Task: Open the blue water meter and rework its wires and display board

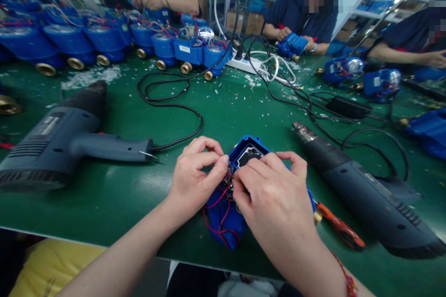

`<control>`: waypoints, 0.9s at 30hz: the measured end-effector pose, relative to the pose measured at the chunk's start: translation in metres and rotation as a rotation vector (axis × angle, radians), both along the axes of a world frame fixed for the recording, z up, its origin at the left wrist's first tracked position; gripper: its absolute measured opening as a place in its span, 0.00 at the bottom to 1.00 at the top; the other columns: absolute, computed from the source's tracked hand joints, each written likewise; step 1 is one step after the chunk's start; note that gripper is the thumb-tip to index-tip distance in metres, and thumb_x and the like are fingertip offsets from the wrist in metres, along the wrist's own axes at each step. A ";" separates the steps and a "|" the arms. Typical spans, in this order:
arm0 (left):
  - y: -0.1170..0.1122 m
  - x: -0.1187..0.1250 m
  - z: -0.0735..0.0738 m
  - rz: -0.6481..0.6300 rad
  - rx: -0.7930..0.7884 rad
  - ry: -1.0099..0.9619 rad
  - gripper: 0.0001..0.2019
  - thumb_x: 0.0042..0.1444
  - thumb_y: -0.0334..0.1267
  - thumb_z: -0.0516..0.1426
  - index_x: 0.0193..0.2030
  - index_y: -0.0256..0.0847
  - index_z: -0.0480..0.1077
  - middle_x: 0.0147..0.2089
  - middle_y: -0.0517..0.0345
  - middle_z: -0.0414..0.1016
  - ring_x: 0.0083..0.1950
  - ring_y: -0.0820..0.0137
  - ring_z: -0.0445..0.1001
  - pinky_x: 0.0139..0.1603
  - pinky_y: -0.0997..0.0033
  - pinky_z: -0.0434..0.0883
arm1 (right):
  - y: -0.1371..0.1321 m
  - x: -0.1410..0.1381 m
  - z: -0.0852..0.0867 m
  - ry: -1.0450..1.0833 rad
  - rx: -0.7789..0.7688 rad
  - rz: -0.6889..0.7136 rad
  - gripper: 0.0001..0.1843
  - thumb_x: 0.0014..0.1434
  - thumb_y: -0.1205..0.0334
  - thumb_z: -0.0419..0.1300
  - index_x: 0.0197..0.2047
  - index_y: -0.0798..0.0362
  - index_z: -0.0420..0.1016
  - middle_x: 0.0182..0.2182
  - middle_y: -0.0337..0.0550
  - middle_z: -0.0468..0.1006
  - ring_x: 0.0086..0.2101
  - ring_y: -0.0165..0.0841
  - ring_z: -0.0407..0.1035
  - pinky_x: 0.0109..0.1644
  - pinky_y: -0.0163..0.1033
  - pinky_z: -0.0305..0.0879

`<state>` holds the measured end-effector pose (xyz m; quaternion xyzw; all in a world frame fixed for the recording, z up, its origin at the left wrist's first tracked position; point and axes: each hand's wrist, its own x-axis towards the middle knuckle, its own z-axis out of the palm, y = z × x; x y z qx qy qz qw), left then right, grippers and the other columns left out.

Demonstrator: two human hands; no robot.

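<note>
A blue water meter (pixel 223 218) with an open blue housing (pixel 249 146) lies on the green table (pixel 114 195) near its front edge. Red and black wires (pixel 218 204) spill from it. My left hand (pixel 195 178) pinches the wires at the left of the housing, fingers closed. Close beside it, my right hand (pixel 275 199) rests over the meter, and its fingertips pinch the same wire bundle. The meter's right side is hidden under that hand.
A grey heat gun (pixel 62 141) lies to the left, a second heat gun (pixel 365 195) to the right. An orange-handled tool (pixel 339 229) lies by my right wrist. Black cables (pixel 174 102) cross the table. Rows of blue meters (pixel 114 37) stand at the back. Other people work opposite.
</note>
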<state>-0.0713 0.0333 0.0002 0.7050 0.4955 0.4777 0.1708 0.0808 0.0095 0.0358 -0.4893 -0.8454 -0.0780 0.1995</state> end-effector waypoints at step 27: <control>-0.002 -0.001 0.000 0.094 0.000 0.014 0.15 0.59 0.34 0.55 0.21 0.42 0.73 0.31 0.58 0.73 0.34 0.67 0.72 0.39 0.62 0.68 | -0.002 0.001 0.002 -0.037 -0.051 -0.021 0.12 0.61 0.69 0.59 0.26 0.49 0.70 0.24 0.35 0.73 0.33 0.35 0.63 0.54 0.49 0.46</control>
